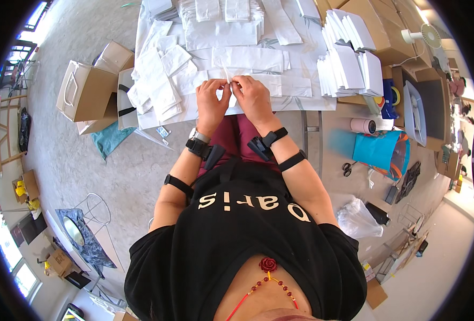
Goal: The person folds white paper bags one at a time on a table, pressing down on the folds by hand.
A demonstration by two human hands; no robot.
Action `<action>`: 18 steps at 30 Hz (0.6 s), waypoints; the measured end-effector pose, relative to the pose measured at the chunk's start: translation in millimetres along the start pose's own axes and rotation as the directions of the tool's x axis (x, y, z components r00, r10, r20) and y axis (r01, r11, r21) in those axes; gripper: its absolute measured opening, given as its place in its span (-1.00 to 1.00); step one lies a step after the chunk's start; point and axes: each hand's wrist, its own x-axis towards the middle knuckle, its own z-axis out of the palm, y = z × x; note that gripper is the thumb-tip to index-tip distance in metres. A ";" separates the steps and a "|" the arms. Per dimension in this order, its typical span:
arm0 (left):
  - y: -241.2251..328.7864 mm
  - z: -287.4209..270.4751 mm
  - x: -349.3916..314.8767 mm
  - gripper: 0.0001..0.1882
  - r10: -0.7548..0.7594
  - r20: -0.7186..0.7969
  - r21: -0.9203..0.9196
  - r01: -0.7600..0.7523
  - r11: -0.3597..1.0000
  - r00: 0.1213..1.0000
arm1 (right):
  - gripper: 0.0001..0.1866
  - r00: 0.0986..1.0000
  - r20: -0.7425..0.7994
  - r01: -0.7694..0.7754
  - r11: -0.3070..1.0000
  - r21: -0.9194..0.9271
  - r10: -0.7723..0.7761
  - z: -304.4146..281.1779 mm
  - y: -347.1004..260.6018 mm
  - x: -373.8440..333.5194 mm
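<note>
At the table's near edge, hands pinch a pale strip

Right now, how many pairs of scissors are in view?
1: the black-handled scissors, on the floor to the person's right, near the blue bag. Others may be hidden among the boxes or papers.

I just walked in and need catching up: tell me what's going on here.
A person's left hand and right hand meet over the near part of the table, fingertips pinched together at what looks like a thin white strip. Flat white pieces lie in a loose heap to the left, and neater white stacks sit to the right.
</note>
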 end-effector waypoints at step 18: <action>-1.1 12.2 -7.3 -0.86 -0.209 0.022 -0.188 0.209 0.960 0.978 | -0.88 0.824 -0.108 -0.443 0.750 0.492 0.557 21.1 48.5 -31.2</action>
